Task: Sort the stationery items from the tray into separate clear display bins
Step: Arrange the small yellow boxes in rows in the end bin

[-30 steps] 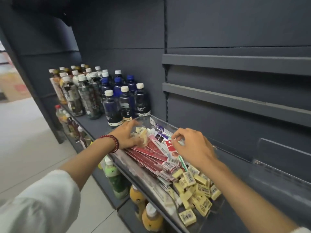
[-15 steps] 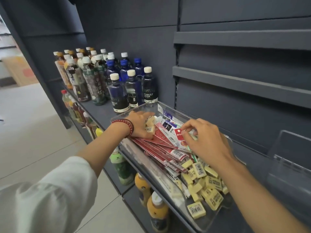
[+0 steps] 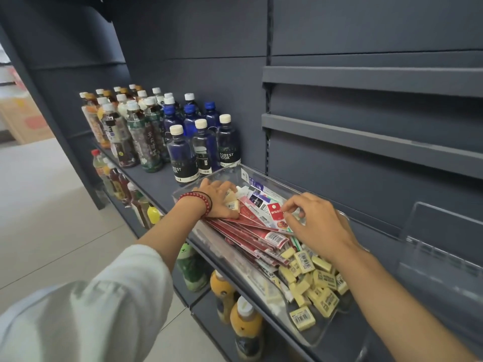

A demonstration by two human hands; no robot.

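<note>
Both hands are in the clear tray (image 3: 261,176), which sits on the dark grey shelf (image 3: 156,181) just right of the bottles. Left hand (image 3: 218,198) is palm-down at the tray's far left end, fingers curled around a few yellow erasers (image 3: 232,205) and closed on them; a red bead bracelet (image 3: 198,199) is on that wrist and a white sleeve (image 3: 91,304) on the forearm. Right hand (image 3: 317,222) is over the middle of the tray, thumb and forefinger pinched together at the edge of a red-and-white carded pack (image 3: 275,214); grip looks closed on the pack, though the contact point is partly hidden by the fingers. Tray contents: long red pen packs (image 3: 251,236) lie fanned lengthwise under both hands, white and blue packs (image 3: 257,195) at the far end, and a loose pile of yellow barcoded erasers (image 3: 316,283) fills the near right end (one lies alone by the front corner). An empty-looking clear display bin (image 3: 441,246) is mounted further right on the same shelf, well apart from both hands. Dark "Forest Soda" bottles (image 3: 201,150) stand touching the tray's far left corner area, with tea bottles (image 3: 125,129) beyond. Orange juice bottles (image 3: 243,320) are on the lower shelf below the tray.
</note>
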